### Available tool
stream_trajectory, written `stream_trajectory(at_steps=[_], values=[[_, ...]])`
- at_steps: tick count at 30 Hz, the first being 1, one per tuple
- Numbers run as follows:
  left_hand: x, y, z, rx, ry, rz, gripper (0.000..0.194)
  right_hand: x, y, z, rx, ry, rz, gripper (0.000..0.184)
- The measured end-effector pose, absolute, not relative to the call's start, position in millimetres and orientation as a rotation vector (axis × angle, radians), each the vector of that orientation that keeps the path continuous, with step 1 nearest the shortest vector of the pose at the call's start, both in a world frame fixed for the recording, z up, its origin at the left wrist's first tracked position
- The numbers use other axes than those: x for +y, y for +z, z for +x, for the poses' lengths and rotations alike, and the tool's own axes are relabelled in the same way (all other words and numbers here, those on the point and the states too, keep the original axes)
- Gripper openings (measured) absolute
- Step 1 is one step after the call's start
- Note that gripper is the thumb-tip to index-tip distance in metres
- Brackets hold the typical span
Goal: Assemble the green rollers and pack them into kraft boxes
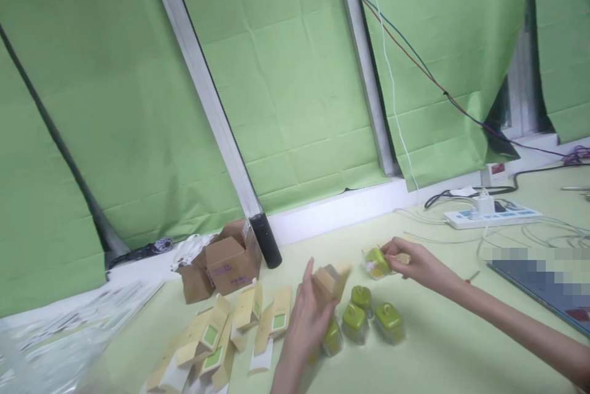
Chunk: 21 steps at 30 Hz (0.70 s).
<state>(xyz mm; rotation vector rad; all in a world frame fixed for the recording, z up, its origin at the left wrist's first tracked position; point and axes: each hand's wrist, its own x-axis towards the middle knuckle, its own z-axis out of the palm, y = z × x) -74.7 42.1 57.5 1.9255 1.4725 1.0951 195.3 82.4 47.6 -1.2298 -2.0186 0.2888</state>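
My left hand (pixel 308 314) is closed round a small tan carton (pixel 328 282) with its flaps open, held upright above the table. Farther right, my right hand (pixel 412 263) grips a small clear jar with a green lid (pixel 377 262), just off the table's surface. Between the hands stand several more green-lidded jars (pixel 369 317) in a loose group. To the left lie several flat tan cartons with green labels (pixel 230 329), spread in a heap.
An open brown cardboard box (pixel 225 263) and a black cylinder (pixel 265 240) sit near the back wall. A white power strip (pixel 491 217) with cables lies at the back right. Clear plastic wrap (pixel 50 345) covers the left corner. A dark flat object (pixel 548 286) lies at right.
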Motion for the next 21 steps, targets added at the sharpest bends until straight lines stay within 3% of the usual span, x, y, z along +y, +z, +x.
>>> stream_trajectory(at_steps=[3, 7, 10, 12, 16, 21], values=[[49.5, 54.7, -73.0, 1.281, 1.307, 1.423, 0.086, 93.4, 30.8, 213.4, -2.1, 0.26, -1.292, 0.01], [51.2, 55.3, -61.1, 0.998, 1.324, 0.971, 0.065, 90.1, 17.9, 201.7, -2.222, 0.198, -1.308, 0.012], [52.4, 57.0, -54.0, 0.908, 1.314, 0.828, 0.043, 81.0, 27.7, 170.7, -2.285, 0.013, -1.13, 0.047], [54.7, 58.5, -53.5, 0.861, 1.283, 0.795, 0.031, 78.6, 39.6, 146.2, -2.354, -0.29, -0.857, 0.056], [60.0, 62.9, -66.4, 0.794, 1.26, 0.684, 0.017, 89.3, 56.5, 107.2, -2.385, -0.762, -0.44, 0.037], [60.3, 69.1, -89.7, 0.794, 1.322, 0.586, 0.018, 108.5, 44.6, 88.3, -2.382, -0.783, -0.37, 0.026]])
